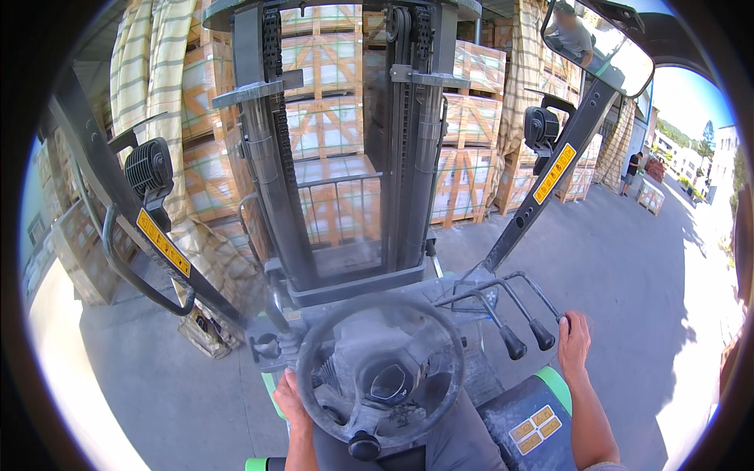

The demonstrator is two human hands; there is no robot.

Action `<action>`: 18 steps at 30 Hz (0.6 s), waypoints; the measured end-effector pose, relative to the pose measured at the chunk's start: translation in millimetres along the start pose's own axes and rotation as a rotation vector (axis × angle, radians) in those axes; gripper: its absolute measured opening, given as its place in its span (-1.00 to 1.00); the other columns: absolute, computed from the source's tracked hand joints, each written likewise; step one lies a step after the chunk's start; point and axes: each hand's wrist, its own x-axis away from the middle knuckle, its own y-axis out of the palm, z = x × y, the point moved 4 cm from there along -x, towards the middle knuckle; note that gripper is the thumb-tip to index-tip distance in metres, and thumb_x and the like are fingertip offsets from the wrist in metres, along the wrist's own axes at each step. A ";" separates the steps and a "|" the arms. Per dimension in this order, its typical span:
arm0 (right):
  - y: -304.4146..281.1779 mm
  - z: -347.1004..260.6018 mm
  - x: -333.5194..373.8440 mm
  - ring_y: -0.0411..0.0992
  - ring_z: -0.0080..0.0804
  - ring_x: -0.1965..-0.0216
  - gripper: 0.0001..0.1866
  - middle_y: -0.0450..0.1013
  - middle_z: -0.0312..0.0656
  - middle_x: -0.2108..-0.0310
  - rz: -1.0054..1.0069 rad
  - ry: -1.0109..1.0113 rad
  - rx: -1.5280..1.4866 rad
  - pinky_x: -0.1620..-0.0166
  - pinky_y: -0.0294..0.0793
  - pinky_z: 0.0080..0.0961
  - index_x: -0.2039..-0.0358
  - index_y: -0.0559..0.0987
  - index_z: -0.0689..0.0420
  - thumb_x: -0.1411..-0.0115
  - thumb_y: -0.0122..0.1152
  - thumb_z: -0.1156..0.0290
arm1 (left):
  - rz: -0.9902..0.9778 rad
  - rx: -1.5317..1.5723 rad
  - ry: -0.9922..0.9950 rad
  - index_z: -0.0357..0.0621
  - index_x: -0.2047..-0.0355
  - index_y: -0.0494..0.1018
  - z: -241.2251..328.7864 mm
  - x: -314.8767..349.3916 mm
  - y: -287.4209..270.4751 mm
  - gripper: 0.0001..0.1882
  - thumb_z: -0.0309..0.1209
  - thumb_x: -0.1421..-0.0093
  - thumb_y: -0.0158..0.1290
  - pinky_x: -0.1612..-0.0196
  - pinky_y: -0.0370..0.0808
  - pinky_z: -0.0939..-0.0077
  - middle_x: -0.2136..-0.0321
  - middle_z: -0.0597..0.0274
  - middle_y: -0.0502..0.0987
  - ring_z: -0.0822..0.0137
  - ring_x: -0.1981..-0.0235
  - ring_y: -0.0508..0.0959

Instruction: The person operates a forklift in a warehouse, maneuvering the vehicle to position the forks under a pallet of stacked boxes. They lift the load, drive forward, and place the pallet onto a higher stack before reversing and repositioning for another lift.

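A worn grey steering wheel [385, 377] stands before my lap, with a black spinner knob [364, 446] low on its rim. My left hand [290, 399] is closed at the wheel's left rim; some of its fingers are hidden. Off to the right, my right hand [574, 341] wraps around the end of the outermost control lever [540, 293], covering its knob. Two more levers with black knobs stand beside it, the nearer lever knob [513, 343] and the middle lever knob [540, 334], both untouched.
The forklift mast [412, 157] rises ahead, with a load backrest [342, 208] beyond it. Stacked wooden crates [322, 125] fill the space behind, between striped curtains [149, 94]. At far right a person [631, 173] stands near a low crate [650, 196]. A mirror [609, 51] hangs upper right.
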 end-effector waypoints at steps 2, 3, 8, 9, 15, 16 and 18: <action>7.0 12.1 1.9 0.53 -0.01 0.23 -0.80 0.52 -0.07 0.21 -0.084 0.072 -0.047 0.16 0.49 -0.16 0.07 0.61 0.16 -0.40 0.10 0.40 | 0.026 0.030 0.004 -0.43 0.45 0.50 -2.0 0.1 0.6 -0.45 -0.14 -0.48 -0.11 0.52 0.31 0.18 0.74 0.07 0.39 0.34 0.66 0.30; 8.3 15.5 4.8 0.53 -0.01 0.26 -0.80 0.51 -0.06 0.24 -0.086 0.070 -0.048 0.19 0.49 -0.17 0.06 0.61 0.16 -0.40 0.09 0.40 | 0.025 0.034 -0.003 -0.43 0.45 0.51 -3.7 -0.4 0.9 -0.45 -0.14 -0.48 -0.10 0.53 0.31 0.19 0.74 0.08 0.39 0.35 0.66 0.30; 9.5 31.7 39.6 0.53 0.00 0.30 -0.79 0.48 -0.05 0.31 -0.064 0.104 -0.035 0.25 0.49 -0.16 0.04 0.61 0.15 -0.40 0.10 0.40 | 0.013 0.042 -0.009 -0.42 0.46 0.50 -8.9 -2.2 2.8 -0.46 -0.15 -0.48 -0.10 0.52 0.32 0.19 0.74 0.04 0.40 0.34 0.65 0.31; 9.6 34.5 50.3 0.53 0.00 0.30 -0.78 0.48 -0.05 0.31 -0.060 0.100 -0.021 0.25 0.49 -0.16 0.03 0.61 0.15 -0.40 0.10 0.40 | 0.015 0.036 -0.006 -0.42 0.47 0.50 -9.0 -2.4 2.3 -0.46 -0.15 -0.48 -0.10 0.52 0.32 0.18 0.73 0.02 0.40 0.33 0.65 0.30; 10.6 54.5 120.4 0.52 0.05 0.29 -0.73 0.48 -0.02 0.27 -0.169 0.166 0.063 0.24 0.49 -0.09 -0.06 0.57 0.13 -0.41 0.06 0.41 | 0.009 0.009 -0.008 -0.42 0.48 0.46 -1.4 0.9 -0.1 -0.49 -0.19 -0.47 -0.10 0.51 0.33 0.13 0.71 -0.08 0.41 0.23 0.65 0.26; 11.9 57.7 124.6 0.52 0.07 0.28 -0.71 0.48 -0.01 0.26 -0.178 0.169 0.070 0.23 0.50 -0.08 -0.08 0.56 0.13 -0.41 0.05 0.40 | 0.010 0.013 0.009 -0.42 0.49 0.46 1.3 1.4 -0.4 -0.49 -0.20 -0.47 -0.09 0.51 0.33 0.12 0.71 -0.09 0.41 0.21 0.65 0.25; 14.0 64.6 126.2 0.51 0.10 0.26 -0.70 0.48 0.01 0.24 -0.193 0.211 0.029 0.22 0.49 -0.06 -0.09 0.56 0.14 -0.42 0.03 0.39 | -0.005 -0.006 0.002 -0.41 0.48 0.47 1.8 2.5 -1.4 -0.50 -0.20 -0.46 -0.08 0.50 0.33 0.11 0.70 -0.12 0.42 0.17 0.66 0.28</action>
